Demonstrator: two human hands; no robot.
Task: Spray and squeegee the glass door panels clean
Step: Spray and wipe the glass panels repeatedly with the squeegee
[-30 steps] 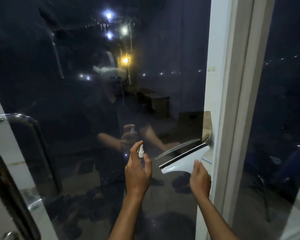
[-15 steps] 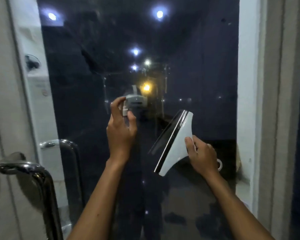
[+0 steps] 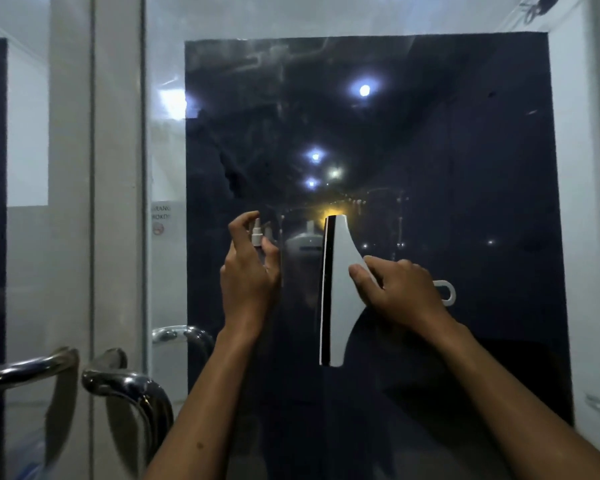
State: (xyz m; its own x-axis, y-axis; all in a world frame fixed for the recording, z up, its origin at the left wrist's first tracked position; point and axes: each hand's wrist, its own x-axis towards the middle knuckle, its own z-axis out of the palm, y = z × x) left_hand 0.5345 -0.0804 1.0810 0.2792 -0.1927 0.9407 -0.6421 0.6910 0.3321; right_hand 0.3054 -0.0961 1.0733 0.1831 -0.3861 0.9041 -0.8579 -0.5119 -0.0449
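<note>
Hands at the glass [image 3: 465, 150], night outside. My left hand [image 3: 250, 275] is curled round a small white spray bottle [image 3: 257, 235], forefinger hooked above its nozzle, held up close to the pane. To its right, my right hand [image 3: 399, 289] grips the handle of a white squeegee [image 3: 340, 292], thumb laid along its body; the black blade stands upright, facing left, and I cannot tell whether it touches the glass. The handle's loop shows past my knuckles. Smears streak the upper pane, and lamps glare in it. Chrome handles [image 3: 125, 382] curve at lower left beside the door frame [image 3: 115, 168]. A small sticker [image 3: 160, 219] behind the glass reads partly "RANG", above a red no-smoking sign.
</note>
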